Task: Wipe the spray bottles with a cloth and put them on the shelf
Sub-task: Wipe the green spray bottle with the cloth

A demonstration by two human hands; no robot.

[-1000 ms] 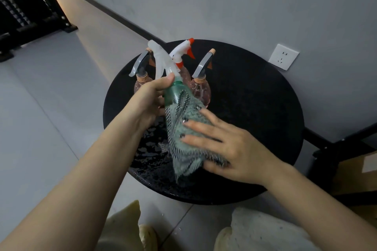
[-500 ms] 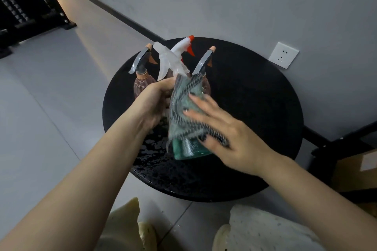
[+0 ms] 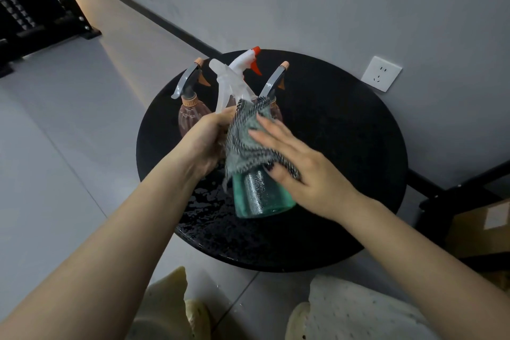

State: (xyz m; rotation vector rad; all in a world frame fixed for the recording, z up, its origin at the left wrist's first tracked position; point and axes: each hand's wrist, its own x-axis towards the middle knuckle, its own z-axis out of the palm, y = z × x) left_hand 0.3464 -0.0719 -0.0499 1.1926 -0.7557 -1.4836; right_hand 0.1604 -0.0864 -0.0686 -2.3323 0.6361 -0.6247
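Since the frame one second ago, your cloth [image 3: 249,135] has climbed from the bottle's base to its shoulder, leaving the lower body bare; since half a second ago little has shifted. Reading left to right: your left hand [image 3: 205,141] curls round the neck of the green spray bottle [image 3: 260,193], just below its clear trigger head [image 3: 229,83], holding it tilted above the round black table [image 3: 345,146]. Your right hand [image 3: 298,163] lies with fingers straight, pressing the cloth flat against the bottle's upper side, thumb beneath.

The bottle is translucent teal plastic, cylindrical, beaded with droplets, so it is likely slippery and light; the neck under the trigger offers the surest hold, since the wet wall may slide in the palm. The cloth is soft, woven, grey with dark stripes, and drapes readily.

Behind stand two pink ribbed bottles, one at left [image 3: 190,116] and one at right [image 3: 274,107], with a white orange-tipped sprayer [image 3: 247,59] between them. The tabletop is glossy and water-spotted near you. A wall socket [image 3: 381,73] sits at right.
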